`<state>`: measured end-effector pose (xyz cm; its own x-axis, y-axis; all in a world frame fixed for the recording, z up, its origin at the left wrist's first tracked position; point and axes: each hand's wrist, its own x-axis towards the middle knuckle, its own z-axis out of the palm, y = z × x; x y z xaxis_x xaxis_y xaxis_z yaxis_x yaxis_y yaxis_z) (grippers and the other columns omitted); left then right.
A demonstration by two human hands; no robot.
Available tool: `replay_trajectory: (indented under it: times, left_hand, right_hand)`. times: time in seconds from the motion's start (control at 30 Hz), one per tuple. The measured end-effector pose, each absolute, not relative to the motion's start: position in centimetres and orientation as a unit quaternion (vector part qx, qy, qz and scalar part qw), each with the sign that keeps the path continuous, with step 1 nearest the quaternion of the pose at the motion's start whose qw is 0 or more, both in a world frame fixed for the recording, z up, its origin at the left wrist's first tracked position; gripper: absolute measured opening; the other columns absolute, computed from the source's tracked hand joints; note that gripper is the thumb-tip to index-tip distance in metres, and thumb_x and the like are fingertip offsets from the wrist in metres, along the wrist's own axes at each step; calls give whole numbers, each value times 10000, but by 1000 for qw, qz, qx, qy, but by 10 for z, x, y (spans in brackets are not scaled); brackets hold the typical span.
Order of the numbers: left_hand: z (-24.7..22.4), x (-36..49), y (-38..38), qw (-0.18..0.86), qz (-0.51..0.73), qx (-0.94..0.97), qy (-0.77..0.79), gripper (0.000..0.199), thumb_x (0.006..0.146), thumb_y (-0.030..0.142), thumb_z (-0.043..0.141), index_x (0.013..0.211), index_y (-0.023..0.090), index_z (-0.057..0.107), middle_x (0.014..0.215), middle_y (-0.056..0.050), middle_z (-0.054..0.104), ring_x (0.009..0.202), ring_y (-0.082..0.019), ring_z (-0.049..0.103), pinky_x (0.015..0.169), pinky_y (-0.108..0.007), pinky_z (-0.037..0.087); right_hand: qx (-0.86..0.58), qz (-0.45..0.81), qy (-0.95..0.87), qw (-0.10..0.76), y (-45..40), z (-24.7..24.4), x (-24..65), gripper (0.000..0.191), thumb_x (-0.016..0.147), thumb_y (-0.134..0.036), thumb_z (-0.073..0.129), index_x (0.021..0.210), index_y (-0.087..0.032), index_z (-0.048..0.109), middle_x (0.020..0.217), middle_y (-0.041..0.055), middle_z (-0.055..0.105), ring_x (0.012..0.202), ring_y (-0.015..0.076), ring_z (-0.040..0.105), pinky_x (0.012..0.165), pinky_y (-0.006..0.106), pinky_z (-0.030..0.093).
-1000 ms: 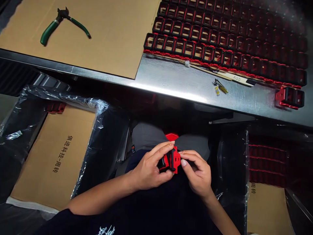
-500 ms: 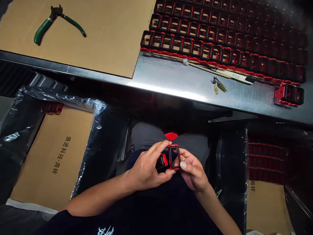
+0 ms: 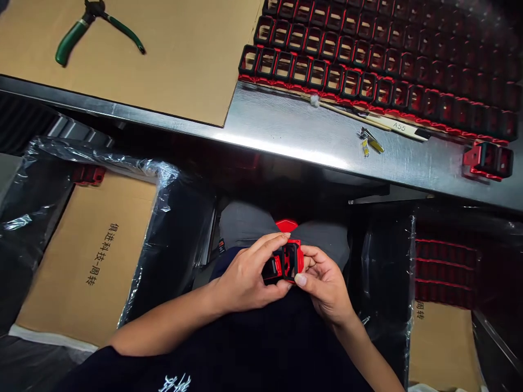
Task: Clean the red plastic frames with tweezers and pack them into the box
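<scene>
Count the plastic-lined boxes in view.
2. The left box is left of the left hand, holding cardboard; the right box is right of the right hand. Others could be hidden under the table.

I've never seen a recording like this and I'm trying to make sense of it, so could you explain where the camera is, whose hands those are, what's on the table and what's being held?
There's no machine here: the left hand and right hand are a person's own, bare. The camera sits on that person's head, looking forward and down.

On the metal table are rows of red-and-black frames, a cardboard sheet with green-handled pliers on it, and a pen-like item marked A55.

Near the lap, both hands hold a red-and-black part. Another dark-and-red piece shows against the left palm; I can't tell whether the two are joined.
</scene>
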<state>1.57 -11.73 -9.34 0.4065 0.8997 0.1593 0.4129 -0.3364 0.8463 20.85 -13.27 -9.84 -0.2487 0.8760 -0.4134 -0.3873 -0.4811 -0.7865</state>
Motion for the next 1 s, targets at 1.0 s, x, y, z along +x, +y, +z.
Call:
replay_trajectory:
  times: [1.0]
  left_hand:
    - [-89, 9, -119, 449, 345, 702, 433, 766, 736, 221, 795, 1447, 235, 508, 1415, -110, 651, 1271, -280, 664, 1094, -433, 561]
  right_hand:
    - [-669, 42, -641, 374, 17, -59, 291, 239, 897, -412, 739, 1002, -199, 770, 846, 80, 729, 777, 245, 673, 803, 422, 534]
